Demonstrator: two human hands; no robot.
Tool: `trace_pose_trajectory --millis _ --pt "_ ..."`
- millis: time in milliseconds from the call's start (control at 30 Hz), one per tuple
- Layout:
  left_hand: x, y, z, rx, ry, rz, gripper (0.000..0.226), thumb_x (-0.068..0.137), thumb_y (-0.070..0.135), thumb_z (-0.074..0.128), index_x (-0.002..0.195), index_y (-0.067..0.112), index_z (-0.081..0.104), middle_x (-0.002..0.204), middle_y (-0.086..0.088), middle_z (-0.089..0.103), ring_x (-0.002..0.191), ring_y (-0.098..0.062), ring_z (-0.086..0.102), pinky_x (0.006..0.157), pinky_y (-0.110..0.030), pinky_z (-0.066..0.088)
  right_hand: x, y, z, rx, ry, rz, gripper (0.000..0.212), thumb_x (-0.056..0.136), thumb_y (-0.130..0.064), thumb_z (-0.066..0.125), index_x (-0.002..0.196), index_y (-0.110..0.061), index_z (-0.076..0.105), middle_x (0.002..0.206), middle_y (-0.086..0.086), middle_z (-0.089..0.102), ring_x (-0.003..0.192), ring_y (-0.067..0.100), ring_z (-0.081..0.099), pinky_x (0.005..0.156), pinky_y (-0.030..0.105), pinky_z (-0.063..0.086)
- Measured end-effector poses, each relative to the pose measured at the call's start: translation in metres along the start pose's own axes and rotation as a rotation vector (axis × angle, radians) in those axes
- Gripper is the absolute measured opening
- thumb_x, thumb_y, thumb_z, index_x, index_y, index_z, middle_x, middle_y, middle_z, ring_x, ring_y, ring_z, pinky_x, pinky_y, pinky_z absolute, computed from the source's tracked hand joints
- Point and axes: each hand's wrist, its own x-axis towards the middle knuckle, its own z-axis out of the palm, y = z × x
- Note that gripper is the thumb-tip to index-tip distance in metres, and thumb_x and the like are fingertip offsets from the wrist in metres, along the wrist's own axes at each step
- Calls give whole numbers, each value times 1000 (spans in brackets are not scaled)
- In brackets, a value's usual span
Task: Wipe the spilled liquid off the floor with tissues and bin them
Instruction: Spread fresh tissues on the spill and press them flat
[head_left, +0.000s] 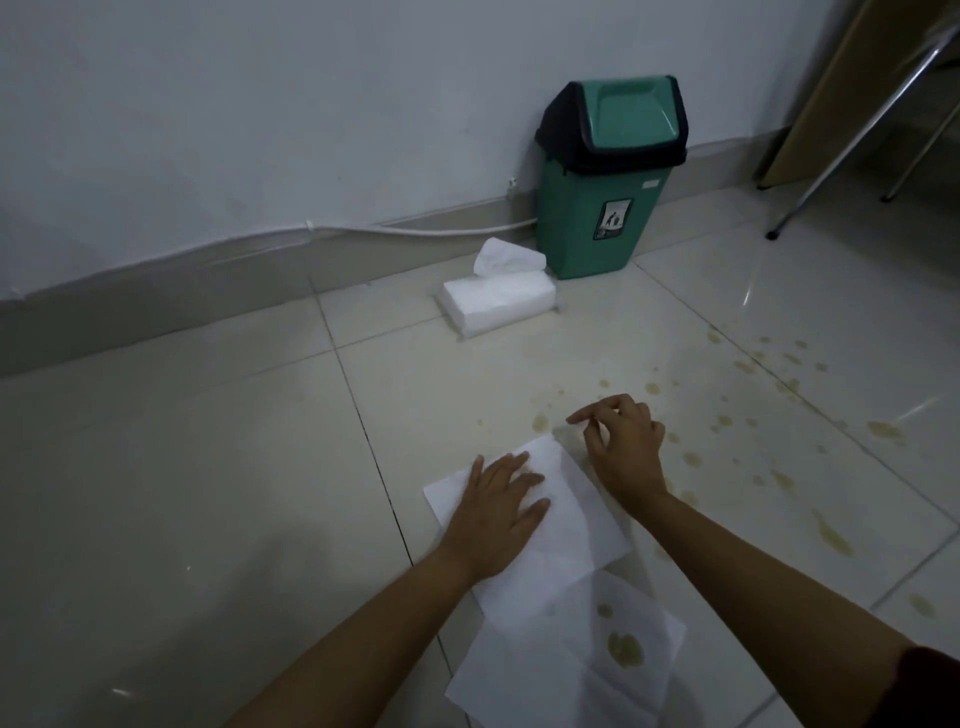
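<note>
1. Left hand (497, 512) flat, fingers straight, pressing upper tissue (566, 525) onto floor (208, 467).
2. Right hand (623, 441) just beside that tissue's far edge, fingers loosely curled, holding nothing.
3. Lower tissue (571, 670) nearer camera, yellow-stained.
4. Spilled liquid (779, 415) spots right of hands.
5. Bin (608, 208) against wall, tissue pack (496, 301) beside it.

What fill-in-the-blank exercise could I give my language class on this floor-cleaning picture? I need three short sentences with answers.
1. The left hand presses flat on a white sheet of ____ lying on the pale tiled floor.
2. The green plastic swing-lid bin stands against the ____.
3. The white tissue pack lies to the ____ of the bin, while the right hand hovers with its fingers curled near the yellowish spilled drops.

Missing words: tissue; wall; left
</note>
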Motion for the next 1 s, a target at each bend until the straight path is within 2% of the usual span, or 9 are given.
trace_pose_trajectory --millis 67,133,267,500,567,700,833,1000 --pt "16 -3 -15 -60 106 -7 41 99 38 39 135 20 48 151 0 34 143 -11 22 121 -30 -4 18 -5 -3 9 4 -20 27 90 -12 51 92 -33 67 100 -10 49 101 12 45 86 30 22" --pt "38 -10 -30 -52 141 -41 39 99 34 41 133 17 49 149 -2 38 141 -12 26 121 -30 2 36 -11 -5 10 -5 -41 26 91 -13 50 94 -33 66 102 -8 51 102 13 45 85 31 23" --pt "86 -25 -61 -21 179 -186 46 99 36 39 140 17 40 155 -6 25 143 -20 19 120 -32 12 74 -25 -4 3 -54 -81 25 92 -16 48 102 -31 65 109 -2 54 107 16 46 87 30 25" --pt "165 -42 -99 142 179 -264 54 97 34 43 146 18 26 158 -12 10 145 -31 11 120 -41 14 133 -44 15 -4 -94 -151 21 94 -21 48 108 -30 61 117 -3 55 112 16 45 94 31 27" --pt "184 -46 -100 183 153 -277 57 97 37 43 147 18 23 158 -13 6 146 -33 8 119 -44 15 146 -44 19 -6 -89 -172 22 94 -20 48 109 -30 60 116 -3 54 112 16 45 93 31 27" --pt "215 -57 -92 273 2 -300 64 96 46 41 150 33 9 159 -13 -14 146 -40 -5 119 -51 11 168 -39 26 -11 -103 -190 23 93 -20 49 113 -27 58 120 -1 54 115 18 45 96 34 29" --pt "237 -72 -94 345 -84 -358 73 93 55 42 149 40 -2 156 -14 -26 145 -43 -11 118 -54 9 185 -37 30 -51 -166 -170 31 91 -20 52 122 -22 52 127 4 50 119 22 43 99 37 30" --pt "242 -96 -102 372 -187 -351 75 91 56 45 149 42 -1 158 -16 -18 147 -37 -3 120 -49 13 208 -46 41 -34 -190 -146 45 87 -18 58 130 -18 43 136 8 44 126 26 39 103 38 29"
